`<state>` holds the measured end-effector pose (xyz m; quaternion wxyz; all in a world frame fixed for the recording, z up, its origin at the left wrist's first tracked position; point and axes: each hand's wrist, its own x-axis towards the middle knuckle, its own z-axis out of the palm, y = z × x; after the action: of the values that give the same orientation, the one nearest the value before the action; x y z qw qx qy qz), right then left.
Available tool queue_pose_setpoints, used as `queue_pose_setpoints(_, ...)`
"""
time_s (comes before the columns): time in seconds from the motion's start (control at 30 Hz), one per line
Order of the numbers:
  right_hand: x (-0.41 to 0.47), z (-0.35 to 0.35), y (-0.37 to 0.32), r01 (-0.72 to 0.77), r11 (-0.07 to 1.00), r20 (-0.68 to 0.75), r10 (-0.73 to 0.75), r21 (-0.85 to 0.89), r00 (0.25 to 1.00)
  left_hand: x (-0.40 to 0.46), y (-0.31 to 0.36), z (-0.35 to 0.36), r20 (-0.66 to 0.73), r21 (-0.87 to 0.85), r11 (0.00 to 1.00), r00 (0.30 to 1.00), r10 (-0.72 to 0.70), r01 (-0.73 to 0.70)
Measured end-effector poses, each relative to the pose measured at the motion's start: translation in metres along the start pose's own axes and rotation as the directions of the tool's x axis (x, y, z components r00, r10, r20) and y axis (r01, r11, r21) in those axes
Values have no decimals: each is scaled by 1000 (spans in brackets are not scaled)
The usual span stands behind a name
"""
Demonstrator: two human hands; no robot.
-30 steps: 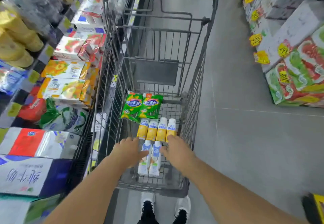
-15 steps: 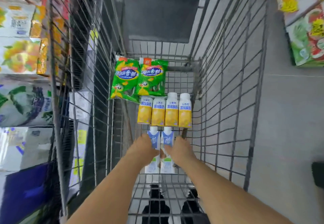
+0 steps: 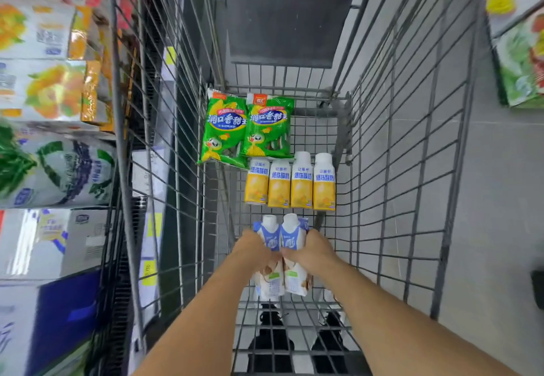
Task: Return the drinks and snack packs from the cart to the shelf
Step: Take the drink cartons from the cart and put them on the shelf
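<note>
1. Low in the centre of the head view, the left hand (image 3: 254, 250) and right hand (image 3: 313, 250) each curl their fingers around one of two blue-and-white bottles (image 3: 281, 255), gripping them side by side, likely so both lift together.
2. Above them on the cart (image 3: 412, 169) floor lie four yellow bottles (image 3: 290, 184) and two green snack packs (image 3: 245, 128), not yet taken.
3. Along the frame's left edge, the shelf (image 3: 56, 140) stands just beside the cart, within easy reach.

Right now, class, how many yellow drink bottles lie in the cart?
4. They lie side by side in one row on the cart floor: yellow bottles at and, just below the green snack packs. None looks hidden.
</note>
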<state>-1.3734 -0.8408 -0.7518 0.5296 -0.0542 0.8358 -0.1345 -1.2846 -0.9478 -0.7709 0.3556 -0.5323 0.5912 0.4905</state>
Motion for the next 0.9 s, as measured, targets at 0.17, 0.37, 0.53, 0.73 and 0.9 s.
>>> queue_pose_setpoints(0.17,-42,-37,-22,182,983,16,-182,29,983,-58,15,-23,-119,-93,987,986,121,-132)
queue_pose_setpoints(0.37,-142,-117,-93,378,926,41,-377,-10,925,-194,40,-89,-276,-211,923,925,260,-322)
queue_pose_setpoints(0.53,-264,-179,-163,648,754,20,-650,-110,759,-334,41,-146,-490,-298,831,822,289,-470)
queue_pose_setpoints(0.73,-410,-193,-218,882,427,105,-885,-201,453,-500,-9,-170,-747,-311,702,621,236,-641)
queue_pose_setpoints(0.9,-526,-148,-225,976,144,294,-937,-161,187,-613,-89,-150,-884,-302,639,459,90,-707)
